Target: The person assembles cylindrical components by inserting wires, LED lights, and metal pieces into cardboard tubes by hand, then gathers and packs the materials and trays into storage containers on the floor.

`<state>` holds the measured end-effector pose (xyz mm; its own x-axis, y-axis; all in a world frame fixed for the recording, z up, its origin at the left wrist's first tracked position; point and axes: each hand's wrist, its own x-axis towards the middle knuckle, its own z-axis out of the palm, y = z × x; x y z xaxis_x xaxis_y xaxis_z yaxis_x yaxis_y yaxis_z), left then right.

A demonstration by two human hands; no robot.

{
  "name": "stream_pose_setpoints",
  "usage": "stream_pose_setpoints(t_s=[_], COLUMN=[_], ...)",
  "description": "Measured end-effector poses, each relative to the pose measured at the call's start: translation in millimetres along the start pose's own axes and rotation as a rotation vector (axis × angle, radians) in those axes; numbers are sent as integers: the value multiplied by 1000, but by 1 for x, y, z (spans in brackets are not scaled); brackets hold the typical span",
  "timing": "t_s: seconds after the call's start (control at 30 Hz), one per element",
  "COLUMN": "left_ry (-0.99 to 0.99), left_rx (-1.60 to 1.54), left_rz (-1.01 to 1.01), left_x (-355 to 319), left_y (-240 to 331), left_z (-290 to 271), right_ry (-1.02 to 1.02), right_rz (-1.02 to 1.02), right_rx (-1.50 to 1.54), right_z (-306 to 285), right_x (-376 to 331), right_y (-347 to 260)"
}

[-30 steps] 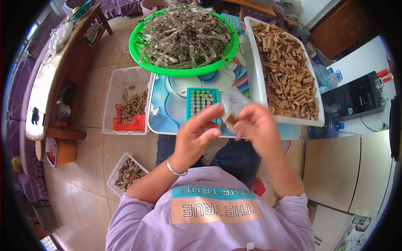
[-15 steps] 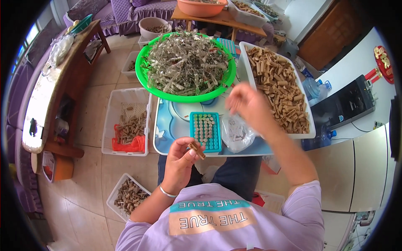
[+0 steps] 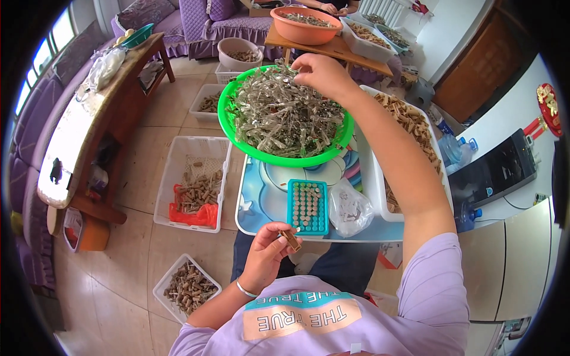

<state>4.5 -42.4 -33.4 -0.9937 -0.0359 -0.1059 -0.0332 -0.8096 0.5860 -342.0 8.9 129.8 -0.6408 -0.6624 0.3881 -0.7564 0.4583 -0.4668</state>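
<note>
right hand [image 3: 320, 74] now over green basin [image 3: 228, 127]

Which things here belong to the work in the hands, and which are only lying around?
In use:
- right hand picking in the green basket of silvery strips
- left hand holding a small brown piece
- teal tray

Lying about:
- water bottles
- orange bowl
- wooden bench

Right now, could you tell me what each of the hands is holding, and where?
The left hand pinches a small brown stick near one end. The right hand fingers silvery strips in the green basket.
</note>
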Motion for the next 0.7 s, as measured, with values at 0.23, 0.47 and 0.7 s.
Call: stream_pose_setpoints(t_s=[0.23, 0.47, 0.7], left_ry=[107, 120, 60], left_rx=[-15, -6, 38], left_rz=[19, -12, 58], left_x=[-7, -6, -5], left_y=[1, 0, 11], left_z=[-17, -11, 0], right_ry=[184, 442, 468], right_rz=[-84, -43, -12], right_rx=[-91, 383, 548], right_z=[-7, -85, -117], right_x=[6, -1, -106], right_y=[8, 3, -28])
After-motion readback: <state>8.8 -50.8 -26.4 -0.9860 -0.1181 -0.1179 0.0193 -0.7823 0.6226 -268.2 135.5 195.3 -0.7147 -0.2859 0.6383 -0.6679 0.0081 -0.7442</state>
